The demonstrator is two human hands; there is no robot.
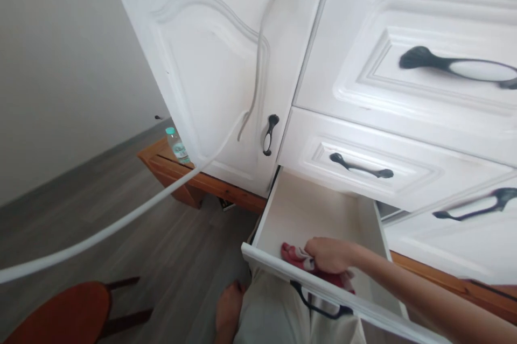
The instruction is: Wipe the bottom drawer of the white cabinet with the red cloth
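Pressing a crumpled red cloth [301, 259] inside the open white wooden drawer [319, 287], right hand [329, 254] closed over it; cloth's five-o'clock end hiding behind the drawer front.

The right hand [329, 254] lies inside the pulled-out white drawer [311, 209] at about five o'clock, closed on a red cloth [297, 258] that is pressed against the drawer floor just behind the front panel, the forearm running off toward four o'clock. Above the drawer, from twelve to three o'clock, are the closed white drawer fronts with dark handles [361, 167], and at eleven o'clock the cabinet door [210, 64] with a white cable [121, 220] hanging across it. A small water bottle [176, 145] stands on the wooden base [161, 163] at ten o'clock, and a red-brown stool [60, 314] sits at eight o'clock on the grey floor.
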